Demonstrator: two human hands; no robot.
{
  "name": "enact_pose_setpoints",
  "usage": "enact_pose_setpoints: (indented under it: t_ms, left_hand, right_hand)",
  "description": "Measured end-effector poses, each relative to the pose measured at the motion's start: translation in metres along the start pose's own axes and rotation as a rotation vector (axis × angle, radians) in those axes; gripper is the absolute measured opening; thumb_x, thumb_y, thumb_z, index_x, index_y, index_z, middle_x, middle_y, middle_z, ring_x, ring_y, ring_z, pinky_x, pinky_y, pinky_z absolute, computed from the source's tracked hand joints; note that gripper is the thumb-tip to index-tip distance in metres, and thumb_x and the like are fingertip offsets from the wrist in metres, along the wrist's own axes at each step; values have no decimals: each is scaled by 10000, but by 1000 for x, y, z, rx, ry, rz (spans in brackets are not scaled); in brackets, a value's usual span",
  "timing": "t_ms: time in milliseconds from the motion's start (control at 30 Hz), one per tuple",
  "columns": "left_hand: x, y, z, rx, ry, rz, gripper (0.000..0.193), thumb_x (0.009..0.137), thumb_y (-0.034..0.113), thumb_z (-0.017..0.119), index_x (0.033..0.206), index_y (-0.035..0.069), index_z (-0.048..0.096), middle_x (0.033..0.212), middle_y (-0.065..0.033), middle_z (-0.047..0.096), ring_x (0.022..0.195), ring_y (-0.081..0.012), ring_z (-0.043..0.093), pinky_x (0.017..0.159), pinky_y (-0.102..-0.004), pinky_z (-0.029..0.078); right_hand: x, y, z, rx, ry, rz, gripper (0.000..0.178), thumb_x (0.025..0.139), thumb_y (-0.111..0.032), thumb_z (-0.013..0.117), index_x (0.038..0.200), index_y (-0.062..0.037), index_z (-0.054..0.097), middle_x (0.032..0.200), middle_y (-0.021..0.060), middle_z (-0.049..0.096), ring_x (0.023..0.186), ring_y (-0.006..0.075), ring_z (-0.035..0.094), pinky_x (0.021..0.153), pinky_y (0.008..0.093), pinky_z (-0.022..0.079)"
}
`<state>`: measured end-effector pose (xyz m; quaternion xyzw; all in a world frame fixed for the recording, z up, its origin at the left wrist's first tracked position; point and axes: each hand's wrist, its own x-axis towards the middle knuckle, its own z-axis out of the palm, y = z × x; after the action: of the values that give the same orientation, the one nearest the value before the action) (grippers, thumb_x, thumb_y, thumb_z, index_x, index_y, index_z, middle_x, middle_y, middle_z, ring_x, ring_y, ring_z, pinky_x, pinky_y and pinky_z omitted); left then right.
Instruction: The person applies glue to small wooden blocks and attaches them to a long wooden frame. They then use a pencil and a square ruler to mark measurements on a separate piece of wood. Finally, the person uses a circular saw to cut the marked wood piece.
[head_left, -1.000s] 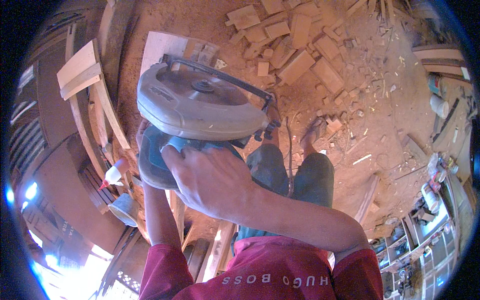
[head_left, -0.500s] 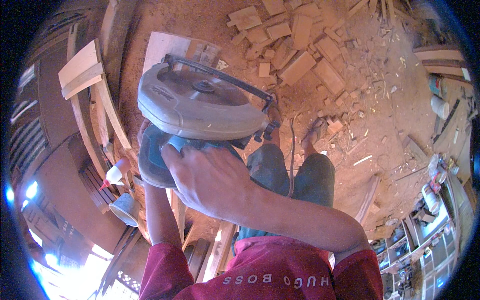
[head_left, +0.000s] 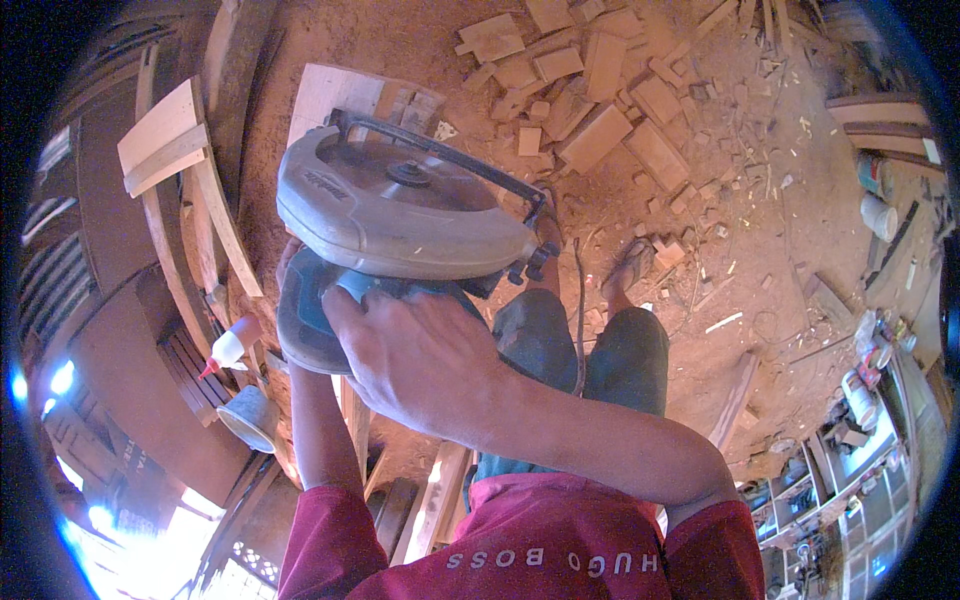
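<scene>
The person in the red shirt (head_left: 550, 530) holds a big saw (head_left: 400, 245) up in front of the body, above the floor and over to the left of the knees. Its round blade (head_left: 455, 192) shows through a grey cover. The right hand (head_left: 420, 350) is wrapped around the saw's blue-green end. The left hand (head_left: 287, 258) is mostly tucked behind the saw, with only a bit showing at its left edge, so I can't tell how it grips.

Below are the knees in dark trousers (head_left: 630, 360), a thin cord (head_left: 579, 310) hanging between them. To the left, a white bottle with a red tip (head_left: 232, 345) sits near a grey bucket (head_left: 250, 418). A bare foot (head_left: 628, 272) rests on the dirt floor (head_left: 740, 235).

Past the saw lies a pale board (head_left: 315, 92), partly hidden by it, and farther out are scattered wood blocks (head_left: 600, 135). Off to the right, a cluttered shelf (head_left: 850, 495) stands well apart.
</scene>
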<state>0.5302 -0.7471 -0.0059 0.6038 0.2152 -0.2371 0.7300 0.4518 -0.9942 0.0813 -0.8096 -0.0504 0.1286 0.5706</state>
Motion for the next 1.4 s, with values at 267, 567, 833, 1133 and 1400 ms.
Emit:
enact_pose_setpoints:
  t_ms: [267, 567, 833, 1133, 1400]
  left_hand:
    - [4, -1, -9, -282, 25, -117, 249, 975, 174, 573, 1189, 47, 594, 1046, -75, 676, 918, -155, 666, 815, -289, 556]
    - [5, 2, -5, -168, 2, -98, 249, 969, 172, 585, 1182, 44, 595, 1042, -71, 677, 911, -149, 665, 809, -285, 555]
    - [4, 2, -2, 36, -23, -4, 244, 966, 177, 591, 1171, 44, 596, 1035, -69, 676, 905, -147, 664, 799, -284, 556]
    - [0, 1, 5, 155, -27, 54, 240, 964, 183, 597, 1159, 43, 597, 1027, -67, 675, 898, -145, 663, 787, -283, 557]
    - [7, -4, -19, 262, -113, 123, 217, 972, 200, 581, 1129, 52, 596, 1015, -65, 667, 882, -150, 657, 773, -286, 554]
  right_hand:
    - [1, -1, -2, 7, -42, 7, 305, 841, -161, 683, 1039, 18, 534, 715, 188, 671, 618, 347, 703, 549, 435, 587]
    - [1, -1, 0, -4, -28, 7, 320, 851, -162, 672, 1071, 21, 530, 725, 196, 671, 627, 356, 703, 554, 440, 586]
    - [3, -2, -1, -3, -45, 20, 306, 846, -167, 677, 1044, 15, 530, 715, 188, 672, 632, 359, 703, 563, 456, 584]
    - [5, -1, 2, 2, -14, 13, 274, 845, -155, 672, 1016, 12, 538, 696, 196, 672, 628, 358, 705, 553, 450, 584]
    - [6, -2, 1, 8, -4, -1, 265, 841, -141, 668, 1007, 16, 535, 673, 204, 665, 609, 359, 701, 532, 444, 580]
